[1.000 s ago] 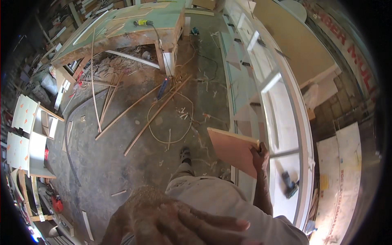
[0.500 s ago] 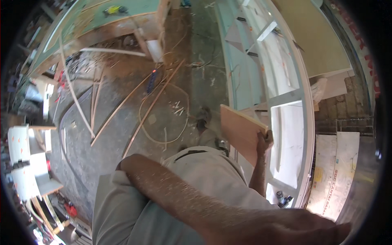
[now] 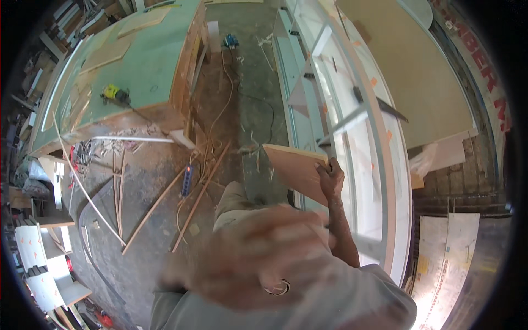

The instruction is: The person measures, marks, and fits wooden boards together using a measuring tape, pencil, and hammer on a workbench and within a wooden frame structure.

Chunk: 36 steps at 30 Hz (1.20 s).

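Observation:
My right hand (image 3: 331, 179) is closed on the upper right edge of a flat wooden board (image 3: 297, 171), carried low at my right side. The board has a reddish-brown face and a pale edge, and its lower part is partly hidden by my body. My left hand (image 3: 253, 247) is a smear of motion across the front of my shirt, so its fingers cannot be made out. A ring (image 3: 278, 287) shows by that blur.
To the left stands a green-topped workbench (image 3: 154, 60) bearing a yellow-green power tool (image 3: 115, 93) and thin boards. A long white frame (image 3: 379, 165) runs along my right. Wooden strips (image 3: 159, 206), a power strip (image 3: 187, 179), cords and a blue tool (image 3: 231, 41) lie on the floor.
My left arm has swung from the lower right across to my front. The board and right hand now appear further left and slightly higher. More of the workbench is in view ahead.

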### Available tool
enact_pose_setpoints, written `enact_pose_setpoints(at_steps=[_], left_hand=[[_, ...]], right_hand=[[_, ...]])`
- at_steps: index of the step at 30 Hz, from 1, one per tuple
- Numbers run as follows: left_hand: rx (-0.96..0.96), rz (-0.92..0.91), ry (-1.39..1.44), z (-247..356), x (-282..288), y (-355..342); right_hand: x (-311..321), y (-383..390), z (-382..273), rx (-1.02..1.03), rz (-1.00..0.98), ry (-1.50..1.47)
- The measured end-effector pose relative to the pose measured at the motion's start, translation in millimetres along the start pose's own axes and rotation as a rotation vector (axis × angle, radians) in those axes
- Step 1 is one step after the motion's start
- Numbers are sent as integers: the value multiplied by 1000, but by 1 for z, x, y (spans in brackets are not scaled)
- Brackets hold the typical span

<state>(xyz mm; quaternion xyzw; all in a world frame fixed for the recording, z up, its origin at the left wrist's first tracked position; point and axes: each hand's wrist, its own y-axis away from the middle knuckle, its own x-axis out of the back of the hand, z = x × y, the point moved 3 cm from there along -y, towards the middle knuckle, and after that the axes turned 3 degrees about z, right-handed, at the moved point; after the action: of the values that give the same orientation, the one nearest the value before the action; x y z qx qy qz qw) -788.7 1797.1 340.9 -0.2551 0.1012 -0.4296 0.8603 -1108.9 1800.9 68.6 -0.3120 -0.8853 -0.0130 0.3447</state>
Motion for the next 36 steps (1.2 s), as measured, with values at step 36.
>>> enact_pose_setpoints(at_steps=[36], left_hand=[[1263, 161, -428, -750, 708, -388]], right_hand=[[-414, -929, -147, 57, -39, -21]])
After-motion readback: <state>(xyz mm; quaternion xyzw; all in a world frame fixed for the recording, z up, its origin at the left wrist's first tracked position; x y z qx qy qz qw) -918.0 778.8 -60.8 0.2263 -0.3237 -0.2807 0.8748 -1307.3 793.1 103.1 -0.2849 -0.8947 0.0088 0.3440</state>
